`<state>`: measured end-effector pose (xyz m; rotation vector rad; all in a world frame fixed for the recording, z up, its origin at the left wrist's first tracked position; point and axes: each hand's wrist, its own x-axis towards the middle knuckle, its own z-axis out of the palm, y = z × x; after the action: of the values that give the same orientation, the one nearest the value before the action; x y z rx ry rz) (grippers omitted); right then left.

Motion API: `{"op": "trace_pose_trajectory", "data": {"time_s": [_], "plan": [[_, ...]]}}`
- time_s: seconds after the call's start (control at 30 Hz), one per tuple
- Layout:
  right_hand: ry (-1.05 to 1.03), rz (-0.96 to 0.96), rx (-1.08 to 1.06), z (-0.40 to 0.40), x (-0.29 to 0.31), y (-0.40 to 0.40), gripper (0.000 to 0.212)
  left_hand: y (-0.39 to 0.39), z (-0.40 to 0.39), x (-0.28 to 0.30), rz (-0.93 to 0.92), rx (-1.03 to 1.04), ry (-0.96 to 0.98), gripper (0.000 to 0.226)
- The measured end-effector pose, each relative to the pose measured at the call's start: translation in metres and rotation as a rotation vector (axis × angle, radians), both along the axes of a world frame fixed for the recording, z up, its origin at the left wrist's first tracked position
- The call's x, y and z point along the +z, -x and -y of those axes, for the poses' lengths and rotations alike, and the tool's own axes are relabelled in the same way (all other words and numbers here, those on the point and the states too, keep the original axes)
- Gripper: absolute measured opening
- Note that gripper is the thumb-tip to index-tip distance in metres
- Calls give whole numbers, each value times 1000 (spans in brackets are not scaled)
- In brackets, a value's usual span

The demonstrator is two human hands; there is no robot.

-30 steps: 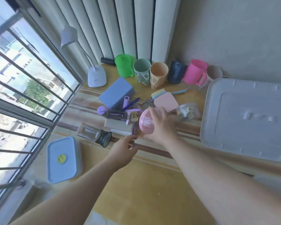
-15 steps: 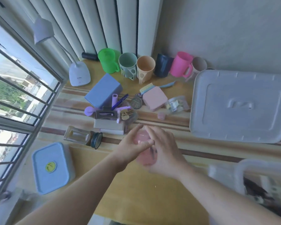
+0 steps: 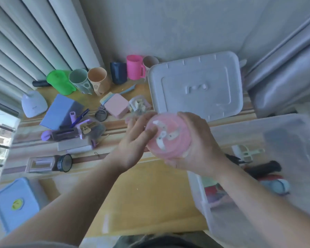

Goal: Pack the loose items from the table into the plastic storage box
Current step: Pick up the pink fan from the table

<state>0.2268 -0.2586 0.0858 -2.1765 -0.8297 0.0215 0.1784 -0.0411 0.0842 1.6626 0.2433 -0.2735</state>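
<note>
A round pink container (image 3: 168, 136) with white blade-like parts showing in it is held up in front of me over the table. My right hand (image 3: 195, 142) grips it from the right and underneath. My left hand (image 3: 134, 140) holds its left side, thumb across the face. The clear plastic storage box (image 3: 200, 199) stands at the right, open, with dark, red and blue items inside. Its white lid (image 3: 195, 86) lies flat at the back of the table. Loose items lie on the left half of the table.
A row of cups, green (image 3: 60, 83) to pink (image 3: 134, 67), lines the back wall. A blue box (image 3: 61, 110), pink square case (image 3: 116, 105), purple pouch (image 3: 64, 135), glass jar (image 3: 48, 162), white lamp base (image 3: 34, 103) and a blue lidded box (image 3: 16, 203) lie left. Window at far left.
Both hands lifted the pink container off the table pile and carried it toward me and to the right. The view swung right, bringing the storage box into sight.
</note>
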Motion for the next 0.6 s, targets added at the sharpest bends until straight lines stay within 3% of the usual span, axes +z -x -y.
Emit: {"op": "trace_pose_trajectory", "data": {"time_s": [0.1, 0.2, 0.27, 0.4, 0.47, 0.6], "plan": [[9, 43, -121, 83, 10, -4, 102, -12, 69, 14, 111, -69, -59, 49], [27, -23, -257, 160, 3, -2, 95, -26, 141, 1, 111, -203, -91, 54], [80, -63, -316, 198, -10, 0, 91, -31, 187, -15, 47, -250, -159, 63], [207, -132, -313, 246, -36, 0, 90, -34, 255, -50, -220, -267, -70, 74], [292, -169, -306, 264, -55, -6, 95, -35, 276, -66, -267, -277, -105, 71], [515, -267, -340, 285, -97, -26, 100, -40, 303, -100, -340, -269, -200, 92]]}}
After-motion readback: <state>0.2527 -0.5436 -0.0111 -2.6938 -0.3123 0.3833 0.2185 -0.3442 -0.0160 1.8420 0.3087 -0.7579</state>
